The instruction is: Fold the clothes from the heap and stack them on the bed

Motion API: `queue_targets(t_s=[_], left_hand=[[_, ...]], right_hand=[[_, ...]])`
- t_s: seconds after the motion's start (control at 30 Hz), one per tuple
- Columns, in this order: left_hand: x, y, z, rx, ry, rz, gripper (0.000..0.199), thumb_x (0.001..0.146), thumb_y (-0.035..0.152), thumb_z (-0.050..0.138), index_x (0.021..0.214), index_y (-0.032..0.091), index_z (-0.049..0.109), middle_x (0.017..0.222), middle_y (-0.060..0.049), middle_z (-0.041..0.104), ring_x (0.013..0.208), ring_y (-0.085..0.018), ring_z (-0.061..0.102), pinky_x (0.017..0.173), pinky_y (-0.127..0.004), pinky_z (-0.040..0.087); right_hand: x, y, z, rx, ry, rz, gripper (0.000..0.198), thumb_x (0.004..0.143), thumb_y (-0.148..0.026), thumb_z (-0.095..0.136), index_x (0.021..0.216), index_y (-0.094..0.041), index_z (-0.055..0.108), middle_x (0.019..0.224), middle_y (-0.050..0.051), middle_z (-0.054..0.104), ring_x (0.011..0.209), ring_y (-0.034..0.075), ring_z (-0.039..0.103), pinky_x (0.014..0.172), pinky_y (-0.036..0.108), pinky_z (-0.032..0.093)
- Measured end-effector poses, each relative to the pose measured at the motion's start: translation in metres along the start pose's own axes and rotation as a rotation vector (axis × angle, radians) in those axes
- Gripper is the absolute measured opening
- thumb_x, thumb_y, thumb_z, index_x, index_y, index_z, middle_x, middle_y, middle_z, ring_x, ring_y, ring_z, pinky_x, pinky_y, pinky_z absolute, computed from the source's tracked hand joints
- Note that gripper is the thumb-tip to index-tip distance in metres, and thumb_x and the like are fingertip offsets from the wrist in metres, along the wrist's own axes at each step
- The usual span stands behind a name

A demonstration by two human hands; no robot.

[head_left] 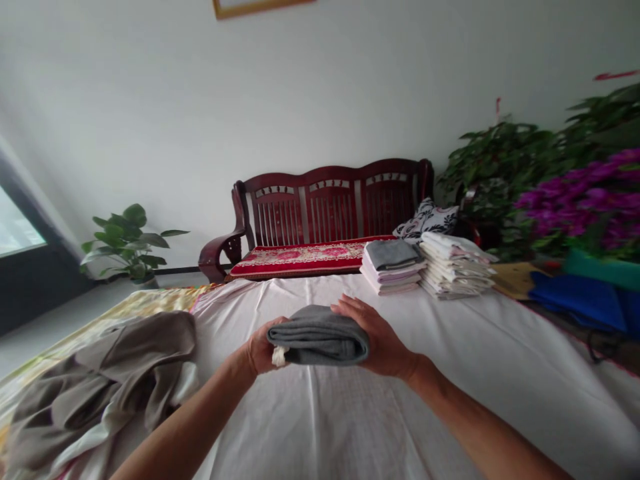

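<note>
Both hands hold a folded grey cloth garment (320,337) over the middle of the white sheet (360,420). My left hand (263,347) grips its left end, with the fingers partly hidden behind the fabric. A small cream-coloured bit of material (279,356) hangs out beside that hand. At the other end my right hand (383,337) is wrapped round the fold, fingers on the top and far side. The folded layers face me. I cannot make out what kind of garment it is.
Left lies a crumpled brown-grey cloth heap (115,380). Behind to the right stand two folded stacks, one topped with grey (393,255), one whitish (455,267). Farther back is a dark red wooden bench (330,207). Blue cloth (577,300) and purple flowers (590,193) are right.
</note>
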State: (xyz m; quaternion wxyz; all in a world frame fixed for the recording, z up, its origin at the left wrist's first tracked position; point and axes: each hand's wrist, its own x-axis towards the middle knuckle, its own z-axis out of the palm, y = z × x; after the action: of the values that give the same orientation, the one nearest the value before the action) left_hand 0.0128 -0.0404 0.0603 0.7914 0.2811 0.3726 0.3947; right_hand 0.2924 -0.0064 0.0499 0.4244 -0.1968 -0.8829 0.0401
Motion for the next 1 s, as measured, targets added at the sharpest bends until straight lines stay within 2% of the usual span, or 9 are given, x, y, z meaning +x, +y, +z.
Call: queue_targets(t_s=[0.2,0.3,0.4,0.47,0.6,0.77,0.83,0.93,1.0], left_hand=[[0.01,-0.019,0.013,-0.027,-0.048,-0.073,0.018,0.077,0.027,0.061,0.077,0.012,0.069,0.076,-0.01,0.075,0.075,-0.02,0.072,0.071,-0.028,0.057],[0.018,-0.028,0.013,0.084,-0.066,-0.056,0.023,0.078,0.036,0.065,0.083,0.014,0.07,0.082,-0.009,0.075,0.08,-0.022,0.071,0.075,-0.03,0.055],[0.028,-0.038,0.002,0.266,0.114,0.02,0.041,0.075,0.051,0.069,0.093,0.014,0.069,0.083,-0.008,0.073,0.072,-0.019,0.068,0.066,-0.027,0.051],[0.036,-0.045,-0.008,0.405,0.307,0.166,0.055,0.075,0.057,0.067,0.11,0.016,0.065,0.088,-0.006,0.072,0.07,-0.016,0.065,0.058,-0.023,0.046],[0.049,-0.057,-0.023,0.667,0.574,0.441,0.066,0.077,0.055,0.057,0.131,0.018,0.052,0.098,-0.006,0.07,0.07,-0.016,0.06,0.052,-0.023,0.043],[0.057,-0.069,-0.027,0.942,0.569,0.553,0.05,0.082,0.046,0.049,0.124,0.02,0.058,0.089,-0.002,0.069,0.067,-0.017,0.061,0.062,-0.027,0.045],[0.057,-0.071,-0.027,1.017,0.56,0.575,0.045,0.082,0.043,0.048,0.12,0.023,0.061,0.088,-0.001,0.07,0.069,-0.017,0.062,0.068,-0.028,0.046],[0.057,-0.072,-0.028,1.058,0.551,0.566,0.044,0.084,0.042,0.047,0.12,0.023,0.062,0.087,-0.001,0.07,0.068,-0.017,0.061,0.068,-0.027,0.046],[0.057,-0.072,-0.029,1.073,0.53,0.559,0.044,0.084,0.041,0.046,0.121,0.023,0.062,0.087,-0.001,0.07,0.069,-0.017,0.061,0.068,-0.027,0.045]], right_hand=[[0.007,-0.016,-0.021,0.2,-0.072,-0.054,0.053,0.081,-0.032,0.071,0.132,-0.027,0.057,0.125,0.005,0.071,0.115,0.022,0.067,0.101,0.037,0.053],[0.007,-0.02,-0.032,0.192,-0.082,0.016,0.043,0.08,-0.029,0.071,0.122,-0.028,0.063,0.113,0.002,0.075,0.103,0.021,0.071,0.093,0.034,0.056],[0.01,-0.014,-0.047,0.194,-0.082,0.177,0.039,0.075,-0.025,0.073,0.113,-0.028,0.067,0.106,0.001,0.077,0.093,0.021,0.073,0.084,0.031,0.059],[0.016,-0.004,-0.06,0.174,-0.025,0.264,0.04,0.07,-0.022,0.074,0.109,-0.027,0.069,0.099,0.0,0.078,0.086,0.021,0.074,0.077,0.03,0.06],[0.042,0.028,-0.093,0.015,0.136,0.346,0.034,0.069,-0.025,0.075,0.102,-0.026,0.071,0.089,-0.001,0.078,0.08,0.023,0.073,0.073,0.033,0.059],[0.101,0.084,-0.135,-0.418,0.375,0.422,0.035,0.074,-0.035,0.072,0.108,-0.026,0.071,0.093,0.004,0.078,0.087,0.028,0.072,0.076,0.038,0.056],[0.124,0.11,-0.148,-0.635,0.445,0.384,0.038,0.076,-0.032,0.07,0.114,-0.024,0.07,0.104,0.007,0.077,0.096,0.03,0.071,0.082,0.04,0.054],[0.138,0.149,-0.154,-0.819,0.403,0.231,0.045,0.082,-0.02,0.06,0.127,-0.019,0.063,0.127,0.011,0.068,0.117,0.03,0.063,0.101,0.041,0.045],[0.127,0.173,-0.144,-0.89,0.311,0.187,0.053,0.08,-0.012,0.057,0.133,-0.018,0.059,0.136,0.011,0.063,0.128,0.029,0.055,0.108,0.043,0.039]])
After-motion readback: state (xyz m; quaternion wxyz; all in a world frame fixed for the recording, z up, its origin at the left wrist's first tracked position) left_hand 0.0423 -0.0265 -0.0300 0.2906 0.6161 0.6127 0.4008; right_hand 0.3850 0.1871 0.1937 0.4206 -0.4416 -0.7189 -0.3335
